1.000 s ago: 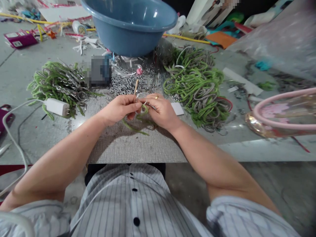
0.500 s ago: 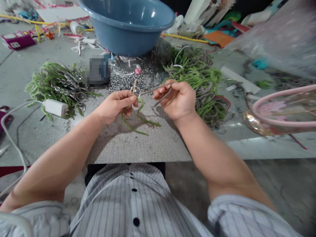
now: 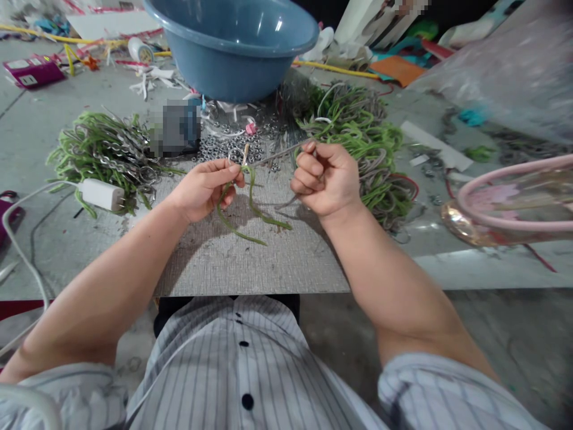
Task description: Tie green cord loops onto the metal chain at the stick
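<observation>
Fingers of left hand [image 3: 203, 188] pinch green cord [image 3: 250, 206]; right hand [image 3: 326, 179] fists grey cord [image 3: 277, 156].

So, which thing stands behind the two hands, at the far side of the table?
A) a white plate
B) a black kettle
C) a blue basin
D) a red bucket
C: a blue basin stands beyond the left hand and right hand.
</observation>
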`<state>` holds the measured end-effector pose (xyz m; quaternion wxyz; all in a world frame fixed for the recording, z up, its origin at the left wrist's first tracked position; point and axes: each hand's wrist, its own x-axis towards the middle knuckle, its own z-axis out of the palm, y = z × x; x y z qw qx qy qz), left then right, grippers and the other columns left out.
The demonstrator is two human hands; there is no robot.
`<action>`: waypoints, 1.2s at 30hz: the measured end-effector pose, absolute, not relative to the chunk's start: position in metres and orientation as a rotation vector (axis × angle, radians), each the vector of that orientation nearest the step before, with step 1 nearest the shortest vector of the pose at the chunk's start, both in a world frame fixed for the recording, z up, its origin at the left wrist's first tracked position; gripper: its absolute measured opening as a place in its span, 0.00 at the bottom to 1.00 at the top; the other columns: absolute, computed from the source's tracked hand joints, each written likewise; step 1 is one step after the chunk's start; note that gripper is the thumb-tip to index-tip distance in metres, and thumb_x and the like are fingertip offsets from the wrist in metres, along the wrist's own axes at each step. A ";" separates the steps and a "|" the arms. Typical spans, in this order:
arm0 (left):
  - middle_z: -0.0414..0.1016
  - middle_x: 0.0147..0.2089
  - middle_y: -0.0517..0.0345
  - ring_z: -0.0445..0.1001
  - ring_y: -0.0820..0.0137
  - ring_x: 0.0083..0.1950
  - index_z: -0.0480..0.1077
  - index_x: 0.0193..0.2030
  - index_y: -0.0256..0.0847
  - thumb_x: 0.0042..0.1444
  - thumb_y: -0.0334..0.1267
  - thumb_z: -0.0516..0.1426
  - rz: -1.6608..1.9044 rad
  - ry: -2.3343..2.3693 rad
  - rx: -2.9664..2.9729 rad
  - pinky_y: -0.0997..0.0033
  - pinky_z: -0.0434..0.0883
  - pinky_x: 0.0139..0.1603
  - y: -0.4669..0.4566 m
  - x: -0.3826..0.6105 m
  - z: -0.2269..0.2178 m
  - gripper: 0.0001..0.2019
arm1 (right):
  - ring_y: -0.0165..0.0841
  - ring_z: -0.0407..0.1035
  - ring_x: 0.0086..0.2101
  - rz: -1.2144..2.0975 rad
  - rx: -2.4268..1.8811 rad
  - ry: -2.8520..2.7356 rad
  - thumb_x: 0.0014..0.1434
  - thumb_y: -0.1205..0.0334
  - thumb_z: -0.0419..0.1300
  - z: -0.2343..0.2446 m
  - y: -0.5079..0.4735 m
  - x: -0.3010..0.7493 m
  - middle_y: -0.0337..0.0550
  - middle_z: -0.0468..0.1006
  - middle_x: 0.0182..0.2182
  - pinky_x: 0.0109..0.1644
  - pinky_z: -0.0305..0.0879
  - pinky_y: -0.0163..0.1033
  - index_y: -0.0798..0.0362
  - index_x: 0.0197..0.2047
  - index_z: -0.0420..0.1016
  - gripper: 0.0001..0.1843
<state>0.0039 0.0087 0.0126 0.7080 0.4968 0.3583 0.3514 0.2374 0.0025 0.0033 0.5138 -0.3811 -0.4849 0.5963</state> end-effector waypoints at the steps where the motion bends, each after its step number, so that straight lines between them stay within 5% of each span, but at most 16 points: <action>1: 0.69 0.29 0.62 0.64 0.81 0.19 0.62 0.28 0.38 0.55 0.34 0.58 0.782 0.787 1.096 0.77 0.60 0.18 0.009 0.004 0.013 0.08 | 0.23 0.39 0.13 1.490 -0.892 -1.154 0.61 0.51 0.53 0.005 0.000 0.236 0.26 0.51 0.15 0.18 0.46 0.34 0.47 0.30 0.63 0.12; 4: 0.69 0.29 0.62 0.64 0.81 0.19 0.62 0.28 0.38 0.56 0.33 0.57 0.803 0.775 1.068 0.78 0.60 0.18 0.009 0.003 0.014 0.08 | 0.21 0.37 0.13 1.644 -0.819 -1.176 0.59 0.50 0.58 0.008 -0.006 0.231 0.23 0.44 0.13 0.17 0.41 0.31 0.49 0.31 0.66 0.13; 9: 0.68 0.27 0.62 0.64 0.81 0.18 0.63 0.28 0.37 0.59 0.33 0.55 0.828 0.804 1.040 0.79 0.59 0.17 0.011 0.002 0.016 0.08 | 0.18 0.37 0.13 1.768 -0.747 -1.329 0.51 0.46 0.67 0.008 -0.015 0.226 0.22 0.46 0.12 0.17 0.38 0.29 0.53 0.30 0.70 0.19; 16: 0.68 0.27 0.62 0.62 0.83 0.16 0.64 0.28 0.37 0.63 0.32 0.50 0.819 0.809 0.994 0.79 0.59 0.16 0.012 0.002 0.019 0.11 | 0.20 0.50 0.13 1.670 -0.649 -1.385 0.52 0.45 0.66 0.006 -0.016 0.227 0.24 0.55 0.13 0.20 0.54 0.31 0.50 0.30 0.70 0.18; 20: 0.69 0.27 0.61 0.61 0.83 0.15 0.64 0.28 0.37 0.62 0.32 0.49 0.791 0.828 0.981 0.80 0.58 0.15 0.012 0.001 0.021 0.11 | 0.26 0.66 0.24 1.407 -0.723 -1.276 0.53 0.45 0.63 0.002 -0.008 0.226 0.33 0.74 0.28 0.27 0.65 0.36 0.47 0.29 0.66 0.16; 24: 0.70 0.28 0.59 0.63 0.82 0.16 0.64 0.28 0.37 0.61 0.32 0.51 0.754 0.814 1.013 0.80 0.58 0.14 0.013 0.000 0.018 0.10 | 0.35 0.73 0.39 1.237 -0.806 -1.228 0.55 0.43 0.59 -0.003 0.001 0.229 0.38 0.79 0.42 0.36 0.73 0.44 0.46 0.28 0.66 0.15; 30: 0.71 0.29 0.58 0.63 0.82 0.15 0.65 0.29 0.36 0.61 0.32 0.52 0.732 0.806 1.003 0.79 0.59 0.14 0.014 0.000 0.017 0.09 | 0.41 0.71 0.52 1.228 -0.580 -1.082 0.51 0.43 0.62 -0.011 0.009 0.236 0.38 0.80 0.44 0.49 0.74 0.52 0.44 0.28 0.69 0.15; 36: 0.70 0.30 0.58 0.65 0.82 0.17 0.65 0.29 0.36 0.61 0.33 0.54 0.663 0.847 1.009 0.80 0.61 0.15 0.015 -0.001 0.016 0.08 | 0.40 0.68 0.56 1.219 -0.565 -0.980 0.51 0.48 0.64 -0.011 0.011 0.238 0.37 0.80 0.42 0.55 0.72 0.51 0.43 0.30 0.71 0.11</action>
